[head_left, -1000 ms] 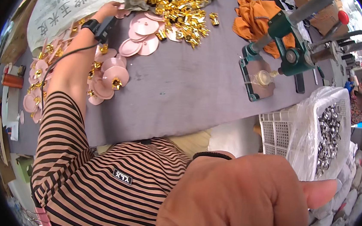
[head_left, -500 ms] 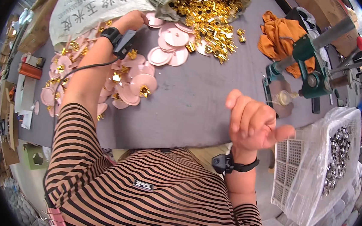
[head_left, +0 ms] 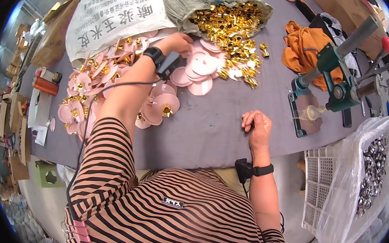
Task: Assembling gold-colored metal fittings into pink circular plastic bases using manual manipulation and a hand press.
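My left hand [head_left: 178, 42] reaches in at the left edge of a stack of flat pink discs [head_left: 203, 64], fingers curled downward. What those fingers hold, if anything, is hidden. Left of that forearm lies a heap of pink discs with gold pieces attached [head_left: 108, 74]; some of them spread to its right too. Beyond the stack, small shiny gold pieces [head_left: 230, 25] spill from the mouth of a grey-green sack [head_left: 179, 4]. My right hand [head_left: 258, 127] hovers over the table's near part, fingers bent in, with nothing visible in them.
A white printed sack [head_left: 115, 22] lies at the far left. To the right stand a green hand press [head_left: 332, 82] and an orange cloth [head_left: 302, 52]. Beside the table's right edge, a white plastic-lined crate [head_left: 322, 193] holds small silvery metal parts [head_left: 372, 176].
My left hand has shifted right along the near edge of the white sack to the disc stack. My right hand has turned and curled its fingers in. The whole view has shifted slightly.
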`<state>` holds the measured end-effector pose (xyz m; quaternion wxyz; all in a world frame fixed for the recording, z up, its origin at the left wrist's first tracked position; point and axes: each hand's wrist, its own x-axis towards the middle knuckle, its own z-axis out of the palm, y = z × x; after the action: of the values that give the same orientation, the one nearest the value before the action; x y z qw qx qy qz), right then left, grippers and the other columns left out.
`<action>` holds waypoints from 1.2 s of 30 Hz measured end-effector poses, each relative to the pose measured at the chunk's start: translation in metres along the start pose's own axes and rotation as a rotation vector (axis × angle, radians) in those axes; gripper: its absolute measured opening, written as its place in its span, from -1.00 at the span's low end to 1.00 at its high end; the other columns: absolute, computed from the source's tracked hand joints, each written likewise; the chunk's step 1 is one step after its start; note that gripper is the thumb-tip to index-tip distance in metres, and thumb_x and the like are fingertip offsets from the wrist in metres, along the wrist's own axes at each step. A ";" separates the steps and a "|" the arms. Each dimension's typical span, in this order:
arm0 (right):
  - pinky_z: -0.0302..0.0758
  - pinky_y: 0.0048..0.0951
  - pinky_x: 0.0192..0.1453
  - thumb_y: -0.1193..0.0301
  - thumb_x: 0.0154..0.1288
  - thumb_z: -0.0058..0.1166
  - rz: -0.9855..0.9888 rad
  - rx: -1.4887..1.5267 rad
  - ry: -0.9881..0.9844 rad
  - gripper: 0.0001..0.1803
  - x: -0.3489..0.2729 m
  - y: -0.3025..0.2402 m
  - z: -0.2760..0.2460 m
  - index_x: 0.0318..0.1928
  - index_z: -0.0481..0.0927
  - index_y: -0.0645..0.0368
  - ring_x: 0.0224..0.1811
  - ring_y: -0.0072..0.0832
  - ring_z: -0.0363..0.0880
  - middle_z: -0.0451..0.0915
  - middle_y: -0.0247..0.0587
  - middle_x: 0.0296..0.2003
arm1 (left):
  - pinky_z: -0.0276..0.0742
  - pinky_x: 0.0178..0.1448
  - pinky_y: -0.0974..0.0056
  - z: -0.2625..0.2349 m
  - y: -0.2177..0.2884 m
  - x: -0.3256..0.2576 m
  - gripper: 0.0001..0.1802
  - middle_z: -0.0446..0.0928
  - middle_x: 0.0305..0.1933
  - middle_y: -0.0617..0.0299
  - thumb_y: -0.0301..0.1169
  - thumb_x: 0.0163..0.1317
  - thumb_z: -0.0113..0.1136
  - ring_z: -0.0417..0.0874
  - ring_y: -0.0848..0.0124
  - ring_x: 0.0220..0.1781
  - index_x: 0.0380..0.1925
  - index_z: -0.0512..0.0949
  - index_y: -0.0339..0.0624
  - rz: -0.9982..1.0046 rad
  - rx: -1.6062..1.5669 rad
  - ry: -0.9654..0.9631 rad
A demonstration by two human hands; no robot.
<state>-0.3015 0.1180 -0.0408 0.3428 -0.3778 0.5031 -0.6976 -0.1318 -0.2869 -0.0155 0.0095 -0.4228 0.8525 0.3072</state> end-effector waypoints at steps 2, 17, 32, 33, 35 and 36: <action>0.48 -0.35 0.02 -0.01 0.53 -0.05 0.002 0.006 -0.013 -0.40 0.002 -0.002 0.003 -0.57 0.46 0.17 -0.57 -0.59 0.37 0.44 -0.33 -0.66 | 0.59 -0.27 0.31 0.013 0.015 -0.021 -0.45 0.68 -0.22 0.25 -0.33 0.17 0.28 0.61 0.45 -0.33 0.22 0.58 -0.07 -0.047 -0.237 -0.075; 0.47 -0.44 -0.03 0.24 0.51 0.05 0.064 0.020 0.264 -0.61 -0.002 -0.011 0.007 -0.46 0.55 0.21 -0.50 -0.55 0.47 0.54 -0.31 -0.55 | 0.57 -0.13 0.35 0.025 0.082 -0.128 -0.31 0.54 -0.09 0.17 -0.43 0.28 0.25 0.55 0.48 -0.20 0.43 0.32 -0.15 0.010 -0.192 -0.102; 0.54 -0.16 0.09 0.62 0.07 0.24 -0.263 -1.065 0.156 -0.69 0.043 -0.001 -0.013 -0.11 0.68 0.19 0.00 -0.10 0.55 0.57 -0.10 -0.06 | 0.46 0.28 0.03 0.112 0.128 -0.165 -0.56 0.54 0.18 -0.08 -0.24 0.22 0.30 0.54 -0.07 0.20 0.07 0.59 -0.17 0.469 0.212 0.331; 0.54 -0.16 0.09 0.62 0.07 0.24 -0.266 -1.069 0.152 -0.69 0.035 0.000 -0.014 -0.11 0.68 0.19 0.00 -0.10 0.55 0.57 -0.10 -0.06 | 0.49 0.23 0.02 0.119 0.127 -0.165 -0.56 0.54 0.09 -0.05 -0.30 0.14 0.34 0.55 -0.05 0.13 0.03 0.60 -0.17 0.530 0.251 0.450; 0.52 -0.14 0.09 0.62 0.06 0.24 -0.230 -0.957 0.137 -0.68 0.019 -0.001 -0.016 -0.11 0.68 0.20 0.01 -0.08 0.55 0.58 -0.06 -0.09 | 0.52 0.17 0.01 0.123 0.129 -0.170 -0.56 0.55 0.00 -0.02 -0.36 0.06 0.39 0.57 -0.04 0.06 -0.01 0.60 -0.17 0.592 0.282 0.570; 0.55 -0.18 0.04 0.61 0.08 0.26 -0.287 -0.969 0.120 -0.70 0.014 -0.003 -0.016 -0.12 0.68 0.20 -0.07 -0.11 0.59 0.60 -0.07 -0.13 | 0.53 0.14 0.03 0.124 0.129 -0.172 -0.53 0.57 -0.03 -0.02 -0.39 0.02 0.41 0.59 -0.02 0.02 0.00 0.60 -0.17 0.560 0.173 0.576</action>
<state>-0.3228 0.1141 -0.0389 -0.0005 -0.5181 0.7306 -0.4447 -0.1451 -0.0393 -0.0023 -0.2779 -0.2407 0.9252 0.0942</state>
